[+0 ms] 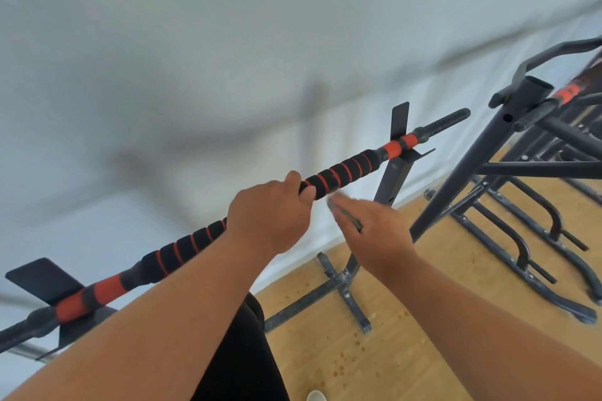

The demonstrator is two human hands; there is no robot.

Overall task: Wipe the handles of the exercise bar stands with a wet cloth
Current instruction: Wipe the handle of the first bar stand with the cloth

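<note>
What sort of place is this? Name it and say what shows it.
Probably a home gym or small workout room. A padded exercise bar rests across two black stands, more black exercise frames stand at the right, and the floor is wood.

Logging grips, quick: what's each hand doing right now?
Left hand: closed around the bar.
Right hand: blurred, holding a dark cloth, just below the bar.

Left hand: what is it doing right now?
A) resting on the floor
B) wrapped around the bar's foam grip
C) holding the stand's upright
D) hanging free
B: the left hand is closed around the black-and-red bar lying across the stands, between its two foam sections.
</note>
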